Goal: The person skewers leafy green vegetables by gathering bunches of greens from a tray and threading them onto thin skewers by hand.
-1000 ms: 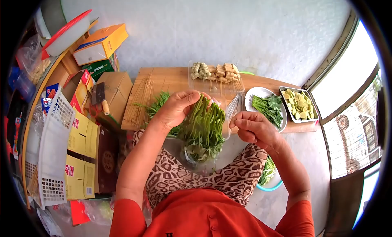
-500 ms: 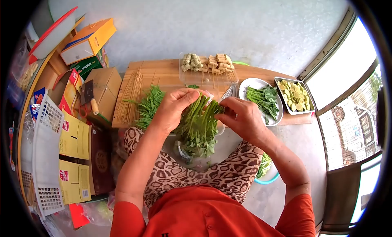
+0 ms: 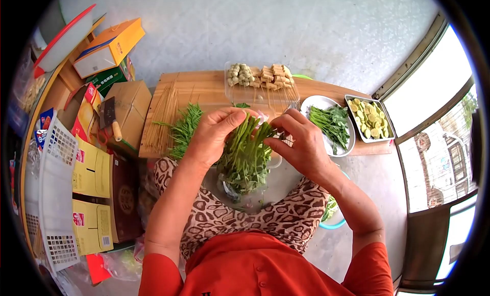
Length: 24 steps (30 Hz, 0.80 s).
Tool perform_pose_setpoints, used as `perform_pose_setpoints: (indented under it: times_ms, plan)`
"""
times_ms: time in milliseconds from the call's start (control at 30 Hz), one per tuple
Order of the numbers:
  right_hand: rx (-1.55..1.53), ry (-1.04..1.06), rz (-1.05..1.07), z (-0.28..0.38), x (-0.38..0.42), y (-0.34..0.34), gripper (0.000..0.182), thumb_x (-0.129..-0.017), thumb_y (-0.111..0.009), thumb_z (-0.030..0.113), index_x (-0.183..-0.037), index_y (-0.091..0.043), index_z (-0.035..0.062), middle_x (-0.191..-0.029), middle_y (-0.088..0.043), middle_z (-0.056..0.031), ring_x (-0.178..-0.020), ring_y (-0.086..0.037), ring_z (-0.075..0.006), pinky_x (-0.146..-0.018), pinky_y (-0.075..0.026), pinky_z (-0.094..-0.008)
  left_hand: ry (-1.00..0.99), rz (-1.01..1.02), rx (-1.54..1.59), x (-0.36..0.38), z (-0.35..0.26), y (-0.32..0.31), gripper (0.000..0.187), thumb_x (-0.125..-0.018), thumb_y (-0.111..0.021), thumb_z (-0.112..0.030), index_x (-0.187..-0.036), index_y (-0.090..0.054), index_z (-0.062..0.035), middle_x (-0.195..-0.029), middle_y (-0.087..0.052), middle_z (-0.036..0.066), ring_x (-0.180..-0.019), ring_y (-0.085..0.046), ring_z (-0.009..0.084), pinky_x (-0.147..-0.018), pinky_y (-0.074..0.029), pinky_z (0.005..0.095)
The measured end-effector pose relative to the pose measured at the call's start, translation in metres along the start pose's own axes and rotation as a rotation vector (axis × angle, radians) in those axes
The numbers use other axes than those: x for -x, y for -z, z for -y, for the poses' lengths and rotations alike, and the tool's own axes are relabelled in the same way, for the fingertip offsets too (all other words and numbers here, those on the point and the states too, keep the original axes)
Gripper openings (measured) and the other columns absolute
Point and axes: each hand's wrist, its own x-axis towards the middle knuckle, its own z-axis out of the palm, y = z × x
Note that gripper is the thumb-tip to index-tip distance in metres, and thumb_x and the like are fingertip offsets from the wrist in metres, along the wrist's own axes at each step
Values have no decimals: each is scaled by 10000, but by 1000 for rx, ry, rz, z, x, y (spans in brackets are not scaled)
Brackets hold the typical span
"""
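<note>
A row of leafy green stems [image 3: 246,155] hangs between my two hands, stem ends up and leaves drooping toward my lap. My left hand [image 3: 215,132] is closed, thumb and forefinger pinching the upper left end of the row. On the other side my right hand [image 3: 301,143] is closed too, its thumb and fingertips pressed against the right-hand stems. Whether a skewer runs through the stems is hidden by my fingers and the greens. Just left of my left hand, a heap of thin green vegetables [image 3: 187,131] lies on the wooden table [image 3: 204,84].
Bare skewers [image 3: 162,123] lie on the table's left. A clear tray at the back holds skewered tofu rolls [image 3: 275,76]. To the right are a white plate [image 3: 317,100] of greens and a metal tray of sliced vegetables [image 3: 369,120]. Boxes and a cleaver [image 3: 108,114] stand left.
My right fingertips have shifted slightly left along the row of greens. The stems now sit closer together, while my left hand keeps its pinch almost in place.
</note>
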Motion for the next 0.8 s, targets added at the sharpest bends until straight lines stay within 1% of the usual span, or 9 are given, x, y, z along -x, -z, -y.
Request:
perform_pose_setpoints:
  times_ms: [33,100,200,267,600,667,700,767,800]
  plan:
    - [23,17,-1,0,-1,-1,245,-725,-735,109,-932,-625,36,-868,-577,-102,-734,-615,-293,-616,-488,-371,1,0,0,0,1,-2,286,-913,-614,-253,-1011,-673,9,-942,-684,66,-837,-631,117,-789,-499,270]
    - [-15,45,-31,-1,-2,-4,241,-729,-731,105,-933,-625,34,-861,-563,-100,-729,-608,-293,-620,-488,-376,13,-1,17,0,2,-4,286,-911,-618,-250,-1012,-675,11,-953,-685,63,-855,-624,112,-799,-490,266]
    - [-11,37,-9,1,-2,-3,227,-738,-723,100,-933,-628,35,-854,-565,-99,-726,-610,-294,-623,-490,-375,-6,0,16,1,2,-3,276,-908,-624,-238,-1012,-678,12,-979,-683,67,-868,-620,115,-811,-484,269]
    - [-14,-10,39,2,-1,-1,218,-746,-716,97,-937,-632,37,-852,-568,-102,-720,-611,-293,-621,-491,-373,-14,-11,14,3,4,-2,271,-907,-626,-234,-1010,-679,11,-986,-682,69,-872,-621,118,-815,-485,273]
    - [7,-29,67,5,3,1,210,-746,-713,94,-921,-620,26,-881,-575,-103,-745,-622,-291,-628,-496,-373,4,-10,68,4,9,2,257,-906,-625,-232,-1001,-680,1,-995,-680,79,-878,-628,135,-815,-501,291]
    - [14,32,-27,4,9,1,202,-756,-711,98,-915,-610,26,-810,-591,-103,-681,-614,-272,-600,-483,-355,3,-27,79,4,10,7,257,-906,-624,-230,-1005,-679,1,-992,-680,79,-878,-629,137,-814,-503,292]
    - [12,41,-24,5,12,4,202,-756,-711,98,-915,-610,26,-810,-591,-103,-681,-614,-272,-600,-483,-355,17,-6,88,3,10,11,259,-907,-623,-228,-1015,-675,1,-992,-679,77,-879,-630,139,-816,-505,293]
    - [32,-195,154,4,20,11,192,-783,-693,99,-927,-594,20,-699,-590,-99,-605,-594,-251,-569,-463,-333,27,12,95,3,7,14,261,-908,-622,-227,-1025,-671,2,-991,-678,76,-880,-630,141,-817,-507,294]
    - [-8,-206,163,1,25,12,163,-825,-654,86,-954,-581,18,-602,-556,-83,-524,-534,-189,-531,-428,-303,34,-12,92,3,7,11,254,-898,-635,-202,-1027,-664,15,-980,-675,73,-871,-630,136,-812,-509,284]
